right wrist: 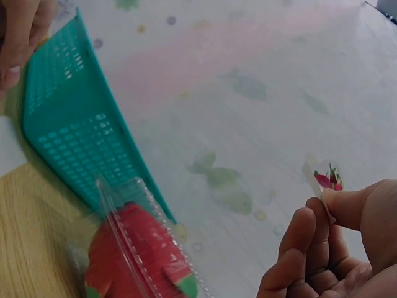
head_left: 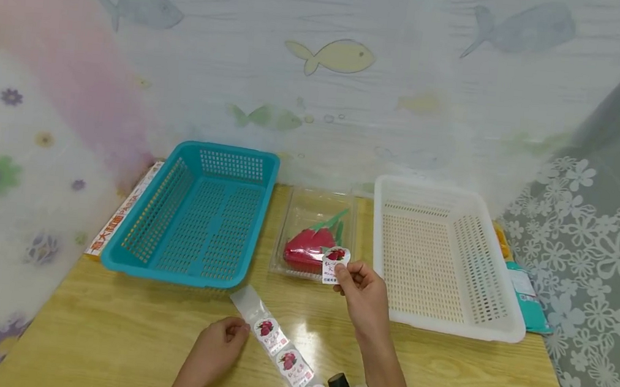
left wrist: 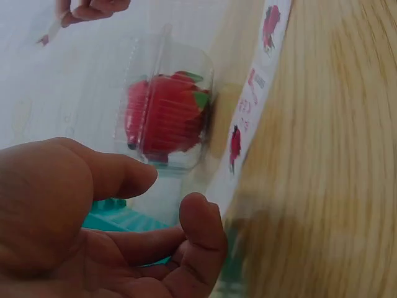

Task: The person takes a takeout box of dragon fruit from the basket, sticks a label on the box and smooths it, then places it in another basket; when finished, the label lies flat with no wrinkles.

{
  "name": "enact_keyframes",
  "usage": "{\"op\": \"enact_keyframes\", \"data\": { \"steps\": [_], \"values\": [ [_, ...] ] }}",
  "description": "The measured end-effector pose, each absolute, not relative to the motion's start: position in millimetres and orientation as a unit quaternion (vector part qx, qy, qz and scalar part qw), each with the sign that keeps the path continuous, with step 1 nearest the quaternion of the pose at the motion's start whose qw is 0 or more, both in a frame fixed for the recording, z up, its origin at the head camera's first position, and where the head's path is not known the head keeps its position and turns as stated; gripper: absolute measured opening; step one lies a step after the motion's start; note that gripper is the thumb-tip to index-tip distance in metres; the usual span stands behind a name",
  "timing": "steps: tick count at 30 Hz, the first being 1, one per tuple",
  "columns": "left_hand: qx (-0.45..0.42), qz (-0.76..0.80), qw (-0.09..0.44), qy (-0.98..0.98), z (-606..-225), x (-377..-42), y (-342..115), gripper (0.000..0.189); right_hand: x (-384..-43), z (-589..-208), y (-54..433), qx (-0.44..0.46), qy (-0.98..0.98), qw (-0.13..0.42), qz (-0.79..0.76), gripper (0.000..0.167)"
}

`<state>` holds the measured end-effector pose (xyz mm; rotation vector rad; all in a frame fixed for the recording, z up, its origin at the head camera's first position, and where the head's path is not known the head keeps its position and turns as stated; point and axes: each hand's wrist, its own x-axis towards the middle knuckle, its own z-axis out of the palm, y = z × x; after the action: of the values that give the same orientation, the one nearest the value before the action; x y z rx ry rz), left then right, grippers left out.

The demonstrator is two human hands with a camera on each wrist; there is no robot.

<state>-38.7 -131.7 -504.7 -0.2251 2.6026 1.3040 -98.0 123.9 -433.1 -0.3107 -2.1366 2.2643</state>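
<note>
Sticker (head_left: pixel 332 264) was what we pinched in our right hand (head_left: pixel 365 290), just right of the middle of the head view. It showed in front of the lower right corner of a clear box (head_left: pixel 317 201) with a red fruit (head_left: pixel 308 247) inside. Our left hand (head_left: pixel 217 350), at the bottom, had loosely bent fingers beside a sticker strip (head_left: pixel 281 345). The blue-green basket (head_left: pixel 170 278) and the white basket (head_left: pixel 453 330) stood near the box's two sides, so we could bump a rim; the table (head_left: pixel 110 323) at lower left gave more room.

In the left wrist view, our left thumb and finger left a small gap and held nothing. We could not tell if a fingertip touched the strip; if so, a tug could slide it.

In the right wrist view, we had the sticker by one end, so it could fold or cling to our thumb. The box, at lower left, had a bumpy edge that could wrinkle a sticker.
</note>
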Motion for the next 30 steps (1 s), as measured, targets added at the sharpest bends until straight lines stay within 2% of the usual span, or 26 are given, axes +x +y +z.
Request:
{"op": "enact_keyframes", "data": {
  "steps": [3,10,16,21,25,30],
  "values": [
    [-0.075,0.47,0.112,0.872,-496,-36,-125,0.023,-97,-433,124,-0.102,-0.682,0.002,0.724,0.017],
    [0.009,0.611,0.103,0.784,-460,-53,-91,0.023,-97,-433,125,-0.103,-0.674,0.015,0.731,0.017],
    [0.044,0.663,0.025,0.747,-439,-75,-67,0.011,-96,-433,125,-0.102,-0.678,0.008,0.728,0.017],
    [0.089,0.685,-0.03,0.723,-432,-93,-50,0.018,-94,-434,121,-0.098,-0.675,0.01,0.731,0.018],
    [0.112,0.693,-0.024,0.712,-430,-101,-39,0.017,-93,-435,118,-0.091,-0.678,0.002,0.729,0.02],
    [0.086,0.684,-0.012,0.724,-433,-108,-33,0.01,-92,-437,118,-0.056,-0.703,-0.019,0.709,0.022]
  ]
}}
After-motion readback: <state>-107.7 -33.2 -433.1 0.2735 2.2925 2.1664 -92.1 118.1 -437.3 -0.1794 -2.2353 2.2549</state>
